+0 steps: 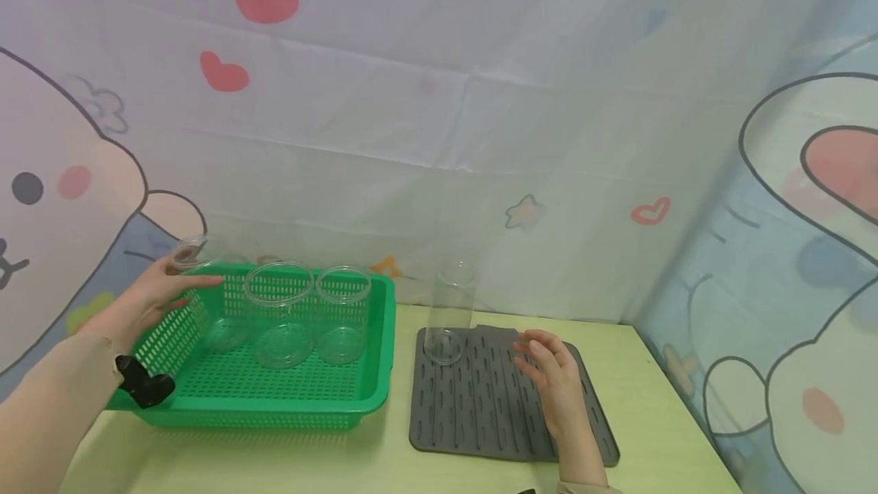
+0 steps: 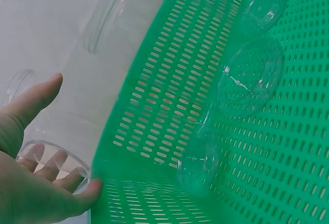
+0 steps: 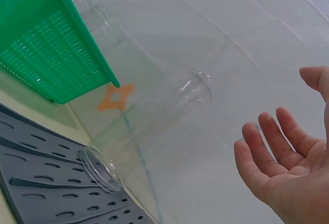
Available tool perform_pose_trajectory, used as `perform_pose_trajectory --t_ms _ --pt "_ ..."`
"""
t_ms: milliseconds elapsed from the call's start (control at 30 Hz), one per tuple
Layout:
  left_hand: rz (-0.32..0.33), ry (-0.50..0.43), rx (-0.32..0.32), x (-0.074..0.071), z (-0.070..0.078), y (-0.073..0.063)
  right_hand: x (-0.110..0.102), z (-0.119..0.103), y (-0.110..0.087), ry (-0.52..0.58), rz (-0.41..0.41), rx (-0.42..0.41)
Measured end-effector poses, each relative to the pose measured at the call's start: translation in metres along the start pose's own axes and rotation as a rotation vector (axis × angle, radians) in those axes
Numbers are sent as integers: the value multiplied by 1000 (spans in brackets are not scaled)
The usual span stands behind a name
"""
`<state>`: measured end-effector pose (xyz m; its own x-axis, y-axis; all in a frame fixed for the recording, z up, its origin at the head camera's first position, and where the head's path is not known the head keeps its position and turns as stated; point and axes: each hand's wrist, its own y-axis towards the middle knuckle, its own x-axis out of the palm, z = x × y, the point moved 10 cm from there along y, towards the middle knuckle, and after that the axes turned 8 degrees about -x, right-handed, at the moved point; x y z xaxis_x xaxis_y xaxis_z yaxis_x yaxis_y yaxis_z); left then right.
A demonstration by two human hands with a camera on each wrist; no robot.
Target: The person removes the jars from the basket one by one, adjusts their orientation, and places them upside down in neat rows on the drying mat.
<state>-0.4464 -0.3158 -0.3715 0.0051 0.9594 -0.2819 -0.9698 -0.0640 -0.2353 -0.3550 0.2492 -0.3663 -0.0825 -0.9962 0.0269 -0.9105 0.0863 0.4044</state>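
In the green basket (image 1: pixel 274 406) stand two clear round containers, a wide one (image 1: pixel 277 299) and a narrower one (image 1: pixel 343 299), with a third clear container (image 1: pixel 226 335) at the left end. My left hand (image 1: pixel 151 292) is at that third container's rim, thumb and fingers spread; in the left wrist view its fingers (image 2: pixel 59 165) show through the clear rim, thumb apart. A tall clear cylinder (image 1: pixel 451 307) stands upright on the grey ridged mat (image 1: pixel 480 418). Over the mat, right of the cylinder, my right hand (image 1: pixel 555 376) holds nothing, its fingers loosely bent.
Basket and mat sit side by side on a pale yellow-green table (image 1: pixel 658 402). Behind them hangs a printed cloth (image 1: pixel 583 136), close to the back of the basket. The basket's raised right wall (image 1: pixel 386 334) stands between the containers and the mat.
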Motion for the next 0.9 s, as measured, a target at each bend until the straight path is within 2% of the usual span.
perform_pose_trajectory --t_ms 367,567,733,900 --pt "42 -70 41 -7 9 -20 3 1 0 7 -9 -1" --pt "64 -70 120 0 25 -36 5 4 -1 2 -14 24" --pt "144 -71 207 2 41 -50 6 4 -1 -2 -17 22" --pt "240 -74 251 -1 53 -64 6 2 -1 1 -17 16"
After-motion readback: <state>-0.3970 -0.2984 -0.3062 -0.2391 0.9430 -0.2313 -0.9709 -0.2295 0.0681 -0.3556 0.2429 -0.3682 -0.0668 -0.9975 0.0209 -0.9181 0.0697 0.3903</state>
